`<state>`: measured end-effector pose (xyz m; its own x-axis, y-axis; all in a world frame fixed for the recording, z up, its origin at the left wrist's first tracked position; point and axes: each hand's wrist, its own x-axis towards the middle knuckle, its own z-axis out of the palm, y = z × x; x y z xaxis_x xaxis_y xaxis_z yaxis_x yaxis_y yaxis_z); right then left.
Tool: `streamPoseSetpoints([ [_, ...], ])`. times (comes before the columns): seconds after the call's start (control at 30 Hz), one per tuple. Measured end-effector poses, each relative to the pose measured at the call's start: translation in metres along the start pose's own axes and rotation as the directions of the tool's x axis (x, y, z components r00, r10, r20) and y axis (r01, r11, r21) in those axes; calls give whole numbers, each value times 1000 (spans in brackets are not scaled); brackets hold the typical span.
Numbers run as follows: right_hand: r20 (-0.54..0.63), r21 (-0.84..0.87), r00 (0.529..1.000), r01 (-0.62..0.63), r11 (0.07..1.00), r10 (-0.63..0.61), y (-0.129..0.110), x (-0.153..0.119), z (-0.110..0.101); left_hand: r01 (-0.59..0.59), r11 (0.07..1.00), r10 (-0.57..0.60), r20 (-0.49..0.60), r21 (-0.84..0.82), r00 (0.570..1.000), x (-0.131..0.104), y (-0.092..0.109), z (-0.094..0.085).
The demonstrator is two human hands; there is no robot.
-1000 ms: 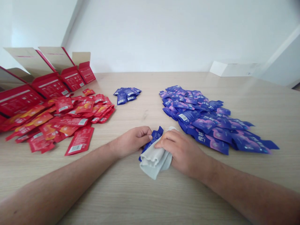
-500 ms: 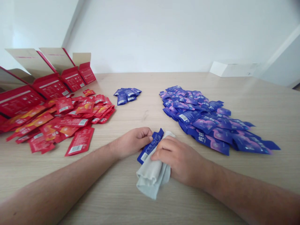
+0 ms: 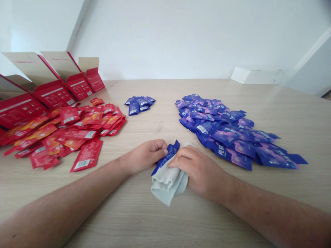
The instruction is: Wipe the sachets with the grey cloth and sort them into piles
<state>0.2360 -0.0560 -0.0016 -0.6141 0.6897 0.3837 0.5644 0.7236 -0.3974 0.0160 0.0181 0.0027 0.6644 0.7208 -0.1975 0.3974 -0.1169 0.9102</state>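
Note:
Near the middle of the table, my left hand (image 3: 148,155) pinches the left edge of a blue sachet (image 3: 169,152), which lies at a slant. Just right of it, my right hand (image 3: 200,168) is closed on a folded pale cloth (image 3: 168,181). The cloth lies over the lower and right part of the sachet and hides its barcode end. Its loose folds hang towards the front of the table. The tips of some right fingers are hidden behind the cloth.
Red sachets (image 3: 88,155) are heaped at the left, before open red boxes (image 3: 54,94). A small group of blue sachets (image 3: 141,104) lies at the back middle. A large blue and purple pile (image 3: 226,132) spreads at the right. A white box (image 3: 256,76) stands behind on the table (image 3: 165,88).
My right hand and the cloth have shifted slightly; the cloth now covers the sachet's lower end, where the barcode showed before. My left hand keeps its hold.

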Motion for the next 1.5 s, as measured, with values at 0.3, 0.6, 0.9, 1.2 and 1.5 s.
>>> streamPoseSetpoints([
  [0.3, 43, 17, 998, 54, 998, -55, -2, 0, 0, -14, 999, 15, -2, 37, 1000, 1, 0, 0],
  [0.6, 28, 26, 998, 57, 998, -58, -2, 0, 0, -17, 999, 18, -14, 48, 1000, 0, 0, -1],
  [0.9, -20, -7, 1000, 3, 1000, -3, 0, 0, 1, -15, 1000, 15, 16, 13, 1000, 0, -1, 0],
  [1.2, -56, -24, 997, -50, 998, 49, 2, 0, 1, -14, 1000, 14, 22, 8, 1000, 0, -3, 0],
  [1.5, -33, -16, 998, -50, 999, 49, 2, -1, 1, 2, 1000, -2, 20, 6, 1000, 0, -2, 0],
])
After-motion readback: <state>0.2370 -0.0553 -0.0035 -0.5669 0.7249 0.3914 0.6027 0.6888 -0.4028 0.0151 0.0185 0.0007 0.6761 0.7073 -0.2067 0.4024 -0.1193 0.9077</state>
